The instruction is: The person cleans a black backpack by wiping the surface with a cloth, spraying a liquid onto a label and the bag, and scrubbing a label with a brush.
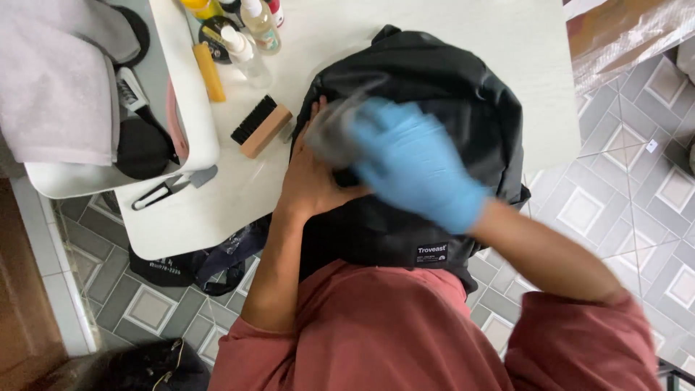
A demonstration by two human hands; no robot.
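Two hands on black backpack [434,94], flat on white table [239,195], long axis running away from person, label end nearest. Left hand [308,177] pressed flat on it; gloved right hand [416,163] blurred, clutching grey cloth [334,130].

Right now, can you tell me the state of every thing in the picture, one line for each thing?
Black backpack: lying flat on the white table, partly over its near edge.
Left hand: bare, pressed flat on the backpack.
Right hand: in a blue glove, blurred, holding a grey cloth against the backpack.
Wooden brush: lying on the table, untouched.
Bottles: standing, caps on.
Grey towel: lying in the white tray.
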